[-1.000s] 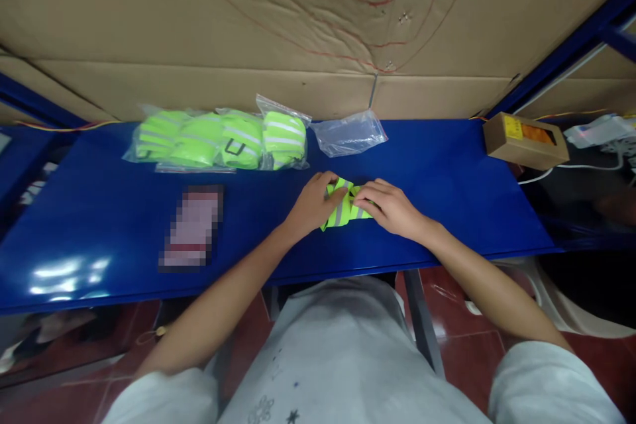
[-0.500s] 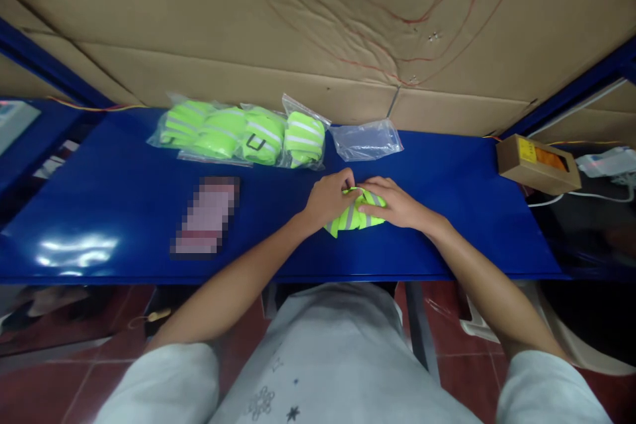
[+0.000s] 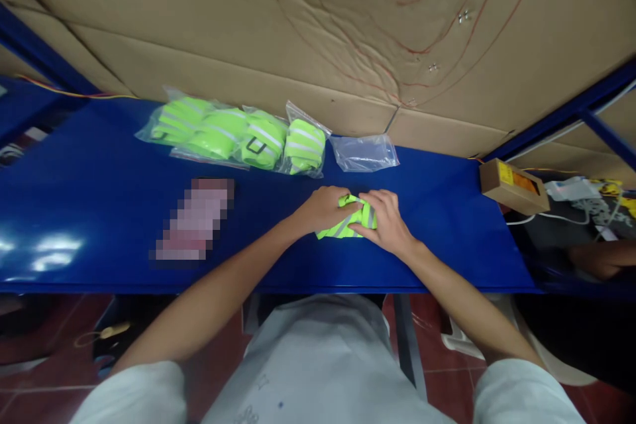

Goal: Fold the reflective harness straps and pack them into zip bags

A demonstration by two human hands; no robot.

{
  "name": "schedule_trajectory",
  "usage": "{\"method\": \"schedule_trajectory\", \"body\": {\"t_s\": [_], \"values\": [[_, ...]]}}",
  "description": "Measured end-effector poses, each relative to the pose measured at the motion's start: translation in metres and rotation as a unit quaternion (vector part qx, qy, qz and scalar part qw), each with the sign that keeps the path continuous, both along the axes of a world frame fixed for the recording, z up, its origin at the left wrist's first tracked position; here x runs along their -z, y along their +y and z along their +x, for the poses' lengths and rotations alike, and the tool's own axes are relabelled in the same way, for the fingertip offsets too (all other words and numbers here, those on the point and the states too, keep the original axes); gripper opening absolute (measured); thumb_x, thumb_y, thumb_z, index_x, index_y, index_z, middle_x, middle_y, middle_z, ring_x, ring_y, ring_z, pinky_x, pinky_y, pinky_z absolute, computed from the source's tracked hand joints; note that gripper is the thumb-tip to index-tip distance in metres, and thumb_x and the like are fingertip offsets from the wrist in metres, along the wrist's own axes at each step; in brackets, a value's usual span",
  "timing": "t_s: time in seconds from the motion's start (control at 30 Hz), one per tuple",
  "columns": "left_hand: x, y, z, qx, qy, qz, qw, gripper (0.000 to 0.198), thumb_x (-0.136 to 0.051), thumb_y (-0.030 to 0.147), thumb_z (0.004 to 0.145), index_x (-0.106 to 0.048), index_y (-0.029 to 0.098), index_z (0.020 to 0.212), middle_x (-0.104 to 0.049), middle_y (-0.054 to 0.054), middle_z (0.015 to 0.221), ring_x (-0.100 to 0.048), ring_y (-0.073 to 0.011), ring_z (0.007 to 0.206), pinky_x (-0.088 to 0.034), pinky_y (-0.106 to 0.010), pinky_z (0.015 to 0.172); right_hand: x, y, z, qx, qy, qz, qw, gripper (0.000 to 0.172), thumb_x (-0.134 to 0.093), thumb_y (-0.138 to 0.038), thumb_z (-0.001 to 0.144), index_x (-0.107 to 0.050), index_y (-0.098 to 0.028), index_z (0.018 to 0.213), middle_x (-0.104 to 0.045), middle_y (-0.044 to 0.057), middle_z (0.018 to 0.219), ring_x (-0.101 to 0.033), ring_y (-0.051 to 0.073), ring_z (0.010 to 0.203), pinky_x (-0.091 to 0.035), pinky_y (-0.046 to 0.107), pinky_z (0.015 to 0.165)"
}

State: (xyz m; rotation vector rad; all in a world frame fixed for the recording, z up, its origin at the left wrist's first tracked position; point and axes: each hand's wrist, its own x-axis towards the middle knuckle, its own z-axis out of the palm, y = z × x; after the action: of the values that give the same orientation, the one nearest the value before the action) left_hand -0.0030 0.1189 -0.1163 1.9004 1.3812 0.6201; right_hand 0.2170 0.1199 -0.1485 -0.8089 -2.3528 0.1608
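Observation:
A neon-yellow reflective strap bundle [image 3: 342, 228] with grey stripes lies folded on the blue table, between my two hands. My left hand [image 3: 325, 207] curls over its left and upper side, thumb pressed on the fabric. From the right, my right hand [image 3: 386, 218] grips the other end, with fingers bent over the back and the thumb in front. The palms hide part of the bundle. Just behind the hands lies a clear plastic bag [image 3: 365, 154], flat on the table.
Several bagged neon-yellow bundles [image 3: 218, 132] stand in a row along the back. A pixelated phone-like rectangle [image 3: 196, 218] lies to the left. A cardboard box [image 3: 511, 189] sits at the right end. Behind the table [image 3: 437, 179] rises a cardboard wall [image 3: 199, 26]. Another person's arm [image 3: 603, 258] shows far right.
The camera view has shifted slightly. My right hand now wraps more closely around the bundle's right end, and the bundle looks more compact. My left hand lies flatter over its side.

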Motion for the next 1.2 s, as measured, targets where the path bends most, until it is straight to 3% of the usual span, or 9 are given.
{"method": "schedule_trajectory", "body": {"t_s": [0.17, 0.33, 0.47, 0.53, 0.6, 0.7, 0.83, 0.97, 1.2], "values": [[0.010, 0.000, 0.010, -0.028, -0.130, 0.018, 0.991, 0.047, -0.058, 0.056, 0.088, -0.045, 0.019, 0.063, -0.048, 0.004, 0.061, -0.046, -0.0125, 0.064, -0.026, -0.028, 0.061, -0.006, 0.001, -0.010, 0.107, 0.170, -0.148, 0.968, 0.085, -0.078, -0.056, 0.083, -0.042, -0.024, 0.152, -0.050, 0.017, 0.145, -0.061, 0.030, 0.122, -0.050, 0.050, 0.107], [0.017, -0.006, 0.021, -0.083, -0.162, 0.020, 0.983, 0.053, -0.046, 0.058, 0.097, -0.040, 0.019, 0.061, -0.045, 0.003, 0.059, -0.046, -0.0128, 0.062, -0.027, -0.029, 0.060, -0.015, 0.008, -0.016, 0.133, 0.186, -0.350, 0.908, 0.051, -0.080, -0.058, 0.076, -0.071, -0.021, 0.110, -0.074, 0.005, 0.103, -0.068, 0.024, 0.094, -0.056, 0.040, 0.090], [0.015, -0.009, 0.025, -0.111, -0.191, 0.003, 0.975, 0.033, -0.046, 0.052, 0.101, -0.055, 0.021, 0.094, -0.059, 0.003, 0.074, -0.058, -0.0149, 0.070, -0.038, -0.028, 0.066, -0.020, 0.007, -0.019, 0.134, 0.206, -0.345, 0.906, 0.040, -0.081, -0.055, 0.076, -0.072, -0.022, 0.096, -0.074, 0.002, 0.095, -0.067, 0.022, 0.089, -0.055, 0.037, 0.086], [0.016, -0.008, 0.026, -0.131, -0.232, -0.005, 0.964, 0.031, -0.054, 0.046, 0.098, -0.051, 0.022, 0.117, -0.065, 0.000, 0.091, -0.063, -0.0155, 0.076, -0.046, -0.029, 0.071, -0.022, 0.005, -0.021, 0.125, 0.213, -0.335, 0.909, 0.038, -0.080, -0.053, 0.077, -0.073, -0.022, 0.098, -0.075, 0.004, 0.102, -0.068, 0.024, 0.098, -0.054, 0.038, 0.092], [0.019, -0.006, 0.026, -0.138, -0.290, 0.003, 0.947, 0.041, -0.060, 0.042, 0.095, -0.045, 0.022, 0.127, -0.064, -0.007, 0.116, -0.068, -0.0172, 0.090, -0.053, -0.032, 0.082, -0.025, 0.002, -0.022, 0.119, 0.227, -0.363, 0.896, 0.044, -0.081, -0.051, 0.076, -0.073, -0.024, 0.109, -0.074, 0.005, 0.109, -0.068, 0.025, 0.104, -0.055, 0.038, 0.093], [0.025, -0.004, 0.027, -0.088, -0.369, 0.013, 0.925, 0.042, -0.062, 0.036, 0.093, -0.044, 0.025, 0.129, -0.050, -0.011, 0.146, -0.060, -0.0237, 0.132, -0.048, -0.040, 0.112, -0.027, 0.000, -0.023, 0.097, 0.270, -0.477, 0.830, 0.060, -0.086, -0.046, 0.071, -0.070, -0.027, 0.126, -0.074, 0.004, 0.117, -0.069, 0.024, 0.105, -0.056, 0.036, 0.089], [0.029, -0.006, 0.032, -0.037, -0.387, -0.022, 0.921, 0.038, -0.061, 0.033, 0.093, -0.046, 0.027, 0.128, -0.046, -0.008, 0.154, -0.041, -0.0255, 0.152, -0.036, -0.043, 0.125, -0.024, 0.000, -0.021, 0.068, 0.300, -0.559, 0.770, 0.047, -0.092, -0.041, 0.062, -0.079, -0.023, 0.104, -0.078, 0.003, 0.109, -0.070, 0.023, 0.100, -0.054, 0.034, 0.090], [0.016, 0.007, 0.040, -0.052, -0.350, -0.015, 0.935, 0.036, -0.060, 0.035, 0.094, -0.050, 0.023, 0.126, -0.052, -0.011, 0.148, -0.045, -0.0249, 0.148, -0.037, -0.043, 0.123, -0.027, 0.011, -0.011, 0.073, 0.339, -0.544, 0.765, 0.043, -0.095, -0.037, 0.055, -0.082, -0.021, 0.092, -0.079, 0.002, 0.095, -0.070, 0.020, 0.086, -0.053, 0.034, 0.082], [-0.036, 0.070, 0.045, -0.102, -0.344, 0.014, 0.933, 0.029, -0.058, 0.037, 0.096, -0.056, 0.021, 0.121, -0.063, -0.010, 0.132, -0.059, -0.0194, 0.128, -0.046, -0.036, 0.111, -0.045, 0.061, 0.050, 0.156, 0.465, -0.468, 0.735, 0.058, -0.096, -0.046, 0.052, -0.078, -0.021, 0.101, -0.078, 0.002, 0.085, -0.070, 0.019, 0.070, -0.055, 0.033, 0.070]]}}
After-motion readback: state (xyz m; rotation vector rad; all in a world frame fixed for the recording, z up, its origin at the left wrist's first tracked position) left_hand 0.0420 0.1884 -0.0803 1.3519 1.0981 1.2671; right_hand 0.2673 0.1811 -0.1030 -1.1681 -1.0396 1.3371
